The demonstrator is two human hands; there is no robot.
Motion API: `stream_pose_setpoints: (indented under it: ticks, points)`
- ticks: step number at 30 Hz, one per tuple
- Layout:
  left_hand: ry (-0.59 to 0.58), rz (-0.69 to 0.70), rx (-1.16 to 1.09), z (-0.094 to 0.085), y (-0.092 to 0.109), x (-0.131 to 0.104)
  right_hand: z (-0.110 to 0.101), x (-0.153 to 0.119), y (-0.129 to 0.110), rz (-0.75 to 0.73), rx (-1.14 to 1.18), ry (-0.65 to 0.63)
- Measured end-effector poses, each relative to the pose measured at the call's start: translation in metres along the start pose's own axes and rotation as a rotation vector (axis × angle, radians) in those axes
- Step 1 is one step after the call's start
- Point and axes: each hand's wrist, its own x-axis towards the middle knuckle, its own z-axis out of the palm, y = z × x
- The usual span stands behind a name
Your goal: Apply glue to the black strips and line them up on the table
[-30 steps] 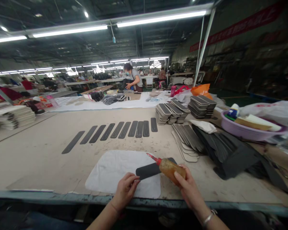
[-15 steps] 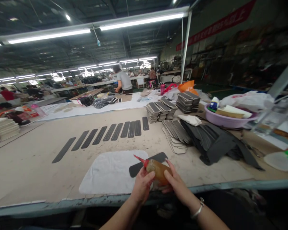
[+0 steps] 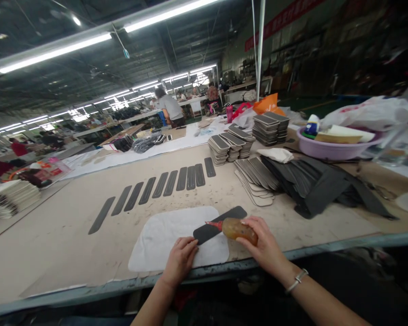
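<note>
My right hand [image 3: 263, 240] is wrapped round the base of an amber squeeze bottle [image 3: 236, 228]. The bottle lies tilted on its side, its red pointed nozzle [image 3: 213, 224] aimed left over a dark grey rounded strip [image 3: 205, 233]. That strip lies at a slant on a white cloth [image 3: 163, 226] near the table's front edge. At the strip's lower left end, my left hand [image 3: 181, 258] has its fingers closed together on the corner; the thumb is mostly hidden. Farther back, several similar dark strips [image 3: 134, 197] lie in a slanting row, some with a glossy outline.
Stacked pale-edged pieces [image 3: 219, 149] stand behind, with a fanned pile [image 3: 258, 176] and black sheet material [image 3: 312, 185] at right. A purple basin [image 3: 339, 147] holds assorted items. At far left are cream stacks [image 3: 16, 197]. A co-worker [image 3: 172, 111] stands at a farther table.
My left hand has let go of the bottle and moved down-left to the strip's end. My right hand now holds the bottle alone, its nozzle lower over the strip. The view has tilted.
</note>
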Motion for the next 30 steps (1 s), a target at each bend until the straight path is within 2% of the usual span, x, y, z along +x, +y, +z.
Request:
stream_pose_setpoints:
  ticks: [3, 7, 15, 23, 30]
  points:
    - [-0.030, 0.044, 0.008, 0.004, -0.009, 0.000, 0.011, -0.002, -0.008, -0.090, -0.061, -0.102]
    - [-0.038, 0.026, -0.011, 0.010, -0.010, 0.000, 0.022, -0.005, -0.013, -0.127, -0.112, -0.186]
    - [-0.042, 0.012, -0.024, 0.009, -0.008, 0.002, 0.031, -0.003, -0.017, -0.138, -0.099, -0.231]
    - [-0.064, 0.003, -0.016, 0.008, -0.008, 0.003, 0.027, -0.001, -0.022, -0.172, -0.173, -0.259]
    - [-0.050, 0.018, -0.010, 0.009, -0.009, 0.003, 0.010, 0.000, -0.013, -0.117, -0.285, -0.209]
